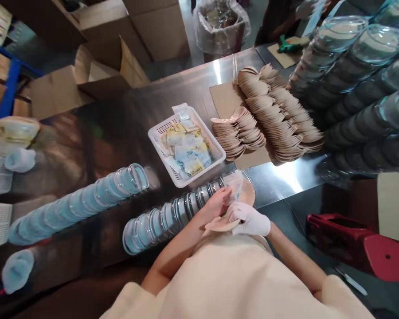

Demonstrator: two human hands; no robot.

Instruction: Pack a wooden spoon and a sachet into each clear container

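Note:
In front of my chest, my bare left hand [218, 202] has its fingers closed on a small clear packet [233, 182] with faint print. Close by its right side, my right hand [251, 220], in a white glove, grips a thin beige curved piece [221, 225] against my front. Another beige rounded piece [248, 191] shows behind the packet, at the end of a row of nested clear plastic containers [173, 215]. Just beyond lies a white perforated basket [182, 180] of small yellow, blue and clear packets [189, 146].
Stacked beige curved pieces [275, 119] rest on cardboard [224, 99] at the back right. Tall stacks of clear containers [362, 84] rise at the right. Another nested row [80, 201] lies left. Below the right edge is a red machine [355, 243]. Cardboard boxes [99, 73] stand behind the table.

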